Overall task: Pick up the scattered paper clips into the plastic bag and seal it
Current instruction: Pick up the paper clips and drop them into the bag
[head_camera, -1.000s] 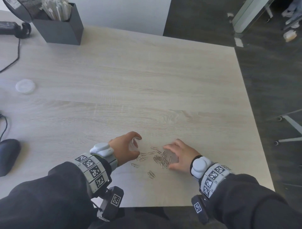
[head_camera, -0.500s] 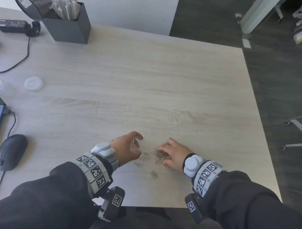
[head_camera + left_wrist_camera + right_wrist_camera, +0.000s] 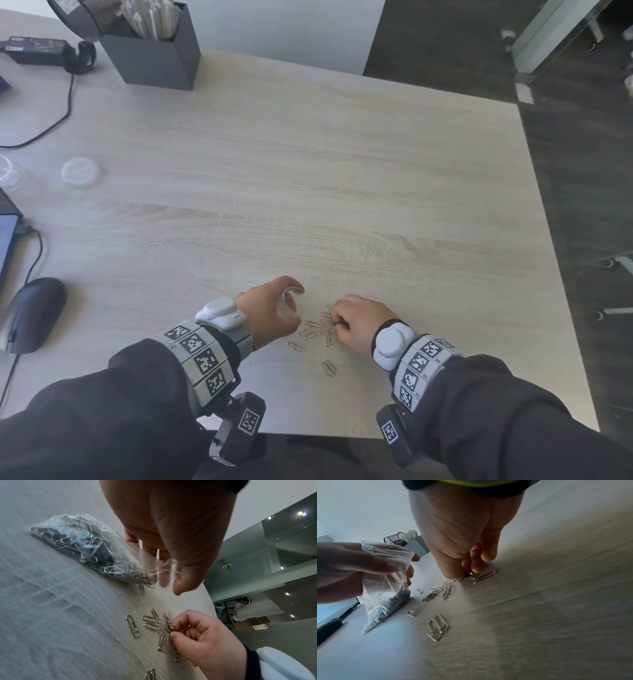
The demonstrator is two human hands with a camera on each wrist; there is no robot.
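Note:
A small clear plastic bag [image 3: 82,550] [image 3: 385,588] [image 3: 287,303], partly full of silver paper clips, rests its bottom on the wooden table while my left hand [image 3: 274,313] [image 3: 171,536] [image 3: 347,572] holds its open mouth between thumb and fingers. Just right of it lie several loose paper clips [image 3: 317,330] [image 3: 154,623] [image 3: 440,591]. My right hand [image 3: 356,323] [image 3: 197,635] [image 3: 467,545] is curled over the right side of that heap, fingertips pinching a few clips. Two more clips [image 3: 329,368] [image 3: 437,627] lie nearer the front edge.
On the table [image 3: 342,171] stand a dark grey organiser box [image 3: 154,51] at the back left, a clear lid [image 3: 80,171], a black mouse [image 3: 32,313] and cables at the left. The table's right edge drops to dark floor.
My right hand has slid left across the heap and its fingers have curled in from a spread pose to a pinch on some clips. The left hand keeps holding the bag.

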